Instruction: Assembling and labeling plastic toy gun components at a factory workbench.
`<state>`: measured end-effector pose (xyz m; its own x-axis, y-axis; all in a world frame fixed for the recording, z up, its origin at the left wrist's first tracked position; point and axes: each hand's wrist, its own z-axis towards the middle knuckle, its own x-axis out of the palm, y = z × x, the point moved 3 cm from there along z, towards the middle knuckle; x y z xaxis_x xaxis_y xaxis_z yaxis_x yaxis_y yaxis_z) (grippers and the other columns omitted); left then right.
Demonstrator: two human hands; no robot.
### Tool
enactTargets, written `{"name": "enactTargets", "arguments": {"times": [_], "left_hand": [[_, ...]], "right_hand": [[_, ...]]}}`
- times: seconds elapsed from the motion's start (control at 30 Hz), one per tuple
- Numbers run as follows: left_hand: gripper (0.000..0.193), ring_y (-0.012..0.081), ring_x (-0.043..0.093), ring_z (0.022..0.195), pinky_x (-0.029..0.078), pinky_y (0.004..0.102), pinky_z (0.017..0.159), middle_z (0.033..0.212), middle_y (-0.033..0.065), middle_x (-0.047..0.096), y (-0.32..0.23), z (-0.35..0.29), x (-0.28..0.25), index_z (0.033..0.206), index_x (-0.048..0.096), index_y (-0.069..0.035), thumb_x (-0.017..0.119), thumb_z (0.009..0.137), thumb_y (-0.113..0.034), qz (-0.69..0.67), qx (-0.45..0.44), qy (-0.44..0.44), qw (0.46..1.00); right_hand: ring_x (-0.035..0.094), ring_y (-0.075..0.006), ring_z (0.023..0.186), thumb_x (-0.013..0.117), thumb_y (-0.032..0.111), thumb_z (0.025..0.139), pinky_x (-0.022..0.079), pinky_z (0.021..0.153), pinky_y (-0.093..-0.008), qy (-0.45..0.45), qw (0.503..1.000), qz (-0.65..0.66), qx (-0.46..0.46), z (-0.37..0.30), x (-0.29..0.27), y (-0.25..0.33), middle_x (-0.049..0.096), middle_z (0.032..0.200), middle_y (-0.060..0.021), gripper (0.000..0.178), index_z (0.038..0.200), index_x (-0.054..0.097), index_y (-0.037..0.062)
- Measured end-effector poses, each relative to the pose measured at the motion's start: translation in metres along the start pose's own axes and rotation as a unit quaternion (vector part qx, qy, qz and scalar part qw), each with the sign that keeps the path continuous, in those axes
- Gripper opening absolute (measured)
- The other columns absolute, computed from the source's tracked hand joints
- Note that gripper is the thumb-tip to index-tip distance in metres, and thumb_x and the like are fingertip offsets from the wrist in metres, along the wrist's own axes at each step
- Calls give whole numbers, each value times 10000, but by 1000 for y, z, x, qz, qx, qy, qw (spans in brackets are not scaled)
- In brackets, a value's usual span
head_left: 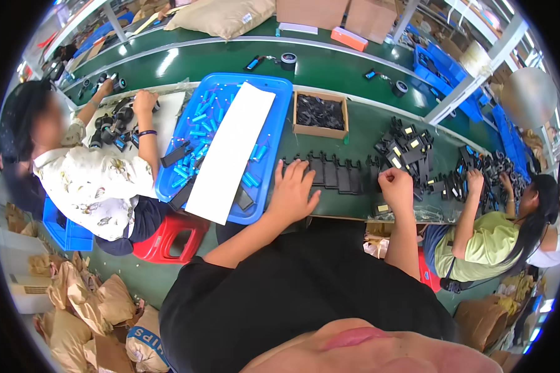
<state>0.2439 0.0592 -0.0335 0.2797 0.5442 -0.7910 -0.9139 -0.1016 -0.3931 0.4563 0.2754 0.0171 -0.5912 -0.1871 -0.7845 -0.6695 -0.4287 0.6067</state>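
Observation:
My left hand (294, 194) lies open, its fingers spread at the left end of a row of flat black plastic cases (337, 174). The fingertips touch or nearly touch the leftmost case. At the right end of that row my right hand (397, 188) is closed in a pinch. What sits between its fingertips, if anything, is too small to tell. Beyond that hand rises a heap of similar black cases (410, 146), several with pale yellow patches. An open cardboard box (320, 130) of small black parts stands behind the row.
A blue tray (279, 112) of blue cylindrical cells stands left, a white sheet (233, 155) across it. Co-workers sit on both sides, at the left (99, 174) and right (491, 242). Behind runs a green conveyor belt (218, 59). More black parts (479, 171) lie at the right.

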Motion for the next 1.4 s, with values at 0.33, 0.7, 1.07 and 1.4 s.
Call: {"name": "enactTargets", "arguments": {"times": [0.33,0.7,1.07,1.4], "left_hand": [[451,386,453,1420,266,662,1208,1382,200,575,10,-9,1,1209,671,-11,744,875,-306,-35,16,-29,999],[437,427,571,1225,421,548,1084,1257,211,638,13,-6,5,1207,686,-15,753,851,-259,-93,3,-5,996],[517,448,580,1251,459,525,1045,1324,244,633,6,-7,3,1286,640,-3,747,859,-275,-103,-30,42,993],[313,358,526,1359,307,625,1176,1309,133,659,7,1,7,1112,741,-92,730,864,-282,13,33,-44,998]], "right_hand": [[716,-415,849,703,208,852,581,782,-509,-45,971,-200,-122,20,33,82,734,859,-212,181,808,731,35],[725,-395,818,684,238,803,589,745,-500,157,945,-11,-288,-6,162,238,735,845,-192,199,791,755,53],[713,-380,808,716,224,795,579,726,-482,107,943,81,-305,-22,142,205,723,856,-167,163,785,741,63],[734,-352,787,713,252,841,583,692,-432,-147,982,-62,-106,27,-23,27,752,831,-128,185,850,762,74]]}}
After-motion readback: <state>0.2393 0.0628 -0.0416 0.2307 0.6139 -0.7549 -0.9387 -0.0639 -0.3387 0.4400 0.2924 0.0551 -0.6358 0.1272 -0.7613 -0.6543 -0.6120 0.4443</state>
